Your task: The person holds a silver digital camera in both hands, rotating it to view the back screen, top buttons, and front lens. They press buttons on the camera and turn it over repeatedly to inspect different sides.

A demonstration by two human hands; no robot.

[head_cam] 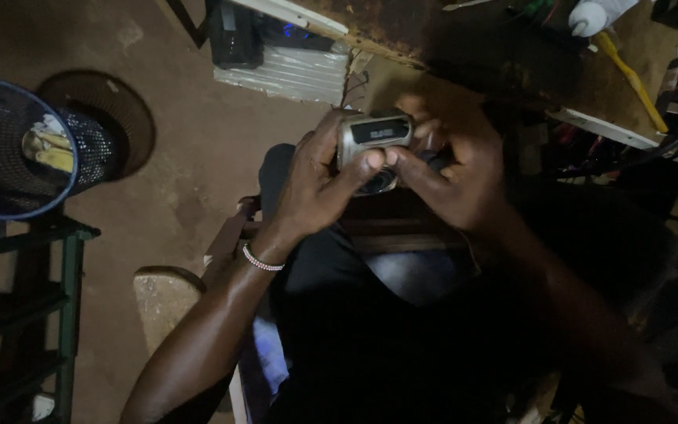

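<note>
The small silver camera [372,140] sits in front of your chest, above your lap, held between both hands just below the edge of the rusty worktop [464,39]. Its silver body with a dark panel faces up, and a round dark lens part shows under your thumbs. Your left hand [319,184] wraps the camera's left end, fingers [331,129] curled over the top and thumb pressed on the front face, so it is grasping the camera. Your right hand [453,169] closes on the right end, its thumb meeting the left thumb near the middle; it too is grasping the camera. A beaded bracelet [263,260] circles your left wrist. To the far left, a blue mesh basket [9,149] stands on a green frame [64,314] over the brown floor [198,141]. A yellow-handled tool [629,74] lies on the worktop at upper right, well apart from your hands.
</note>
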